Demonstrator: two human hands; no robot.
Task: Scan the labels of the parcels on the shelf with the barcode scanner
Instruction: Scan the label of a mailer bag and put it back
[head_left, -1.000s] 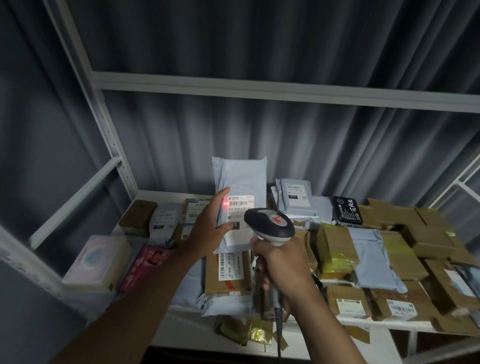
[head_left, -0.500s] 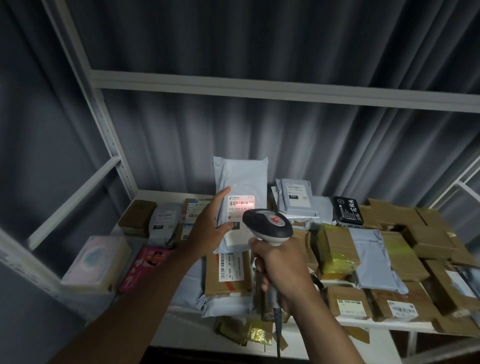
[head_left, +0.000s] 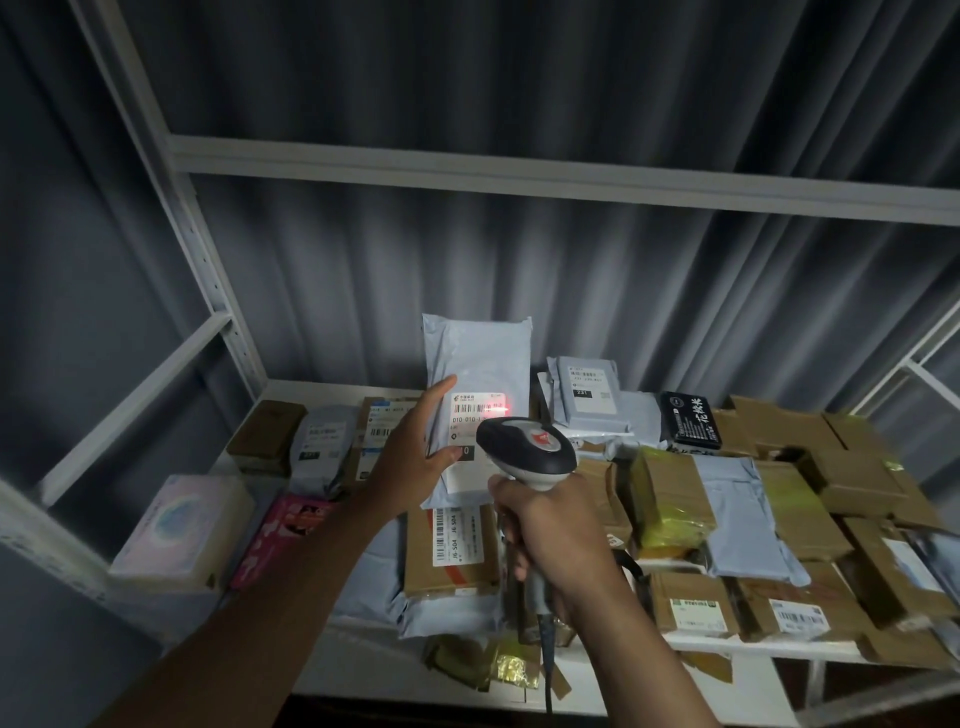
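One head-worn wide-angle view, facing forward and down.

It looks from the person's head along both forearms onto the white shelf (head_left: 332, 391), close enough that the left hand (head_left: 415, 451) and right hand (head_left: 553, 538) sit mid-frame (straight shelf rails bow toward the edges). The grey curtain (head_left: 519, 83) fills the upper half. No second view shares the scene.

- I see a grey pleated curtain (head_left: 571, 291) hanging behind the rack, filling the whole background.
- A pale tissue pack (head_left: 179, 525) sits at the far left edge of my view.
- Just beside it on the right lies a pink packet (head_left: 283, 535), tilted.
- Crumpled gold foil scraps (head_left: 511, 667) lie at the near edge, below the piled goods.
- White metal uprights (head_left: 208, 280) and a crossbar (head_left: 519, 174) frame everything.
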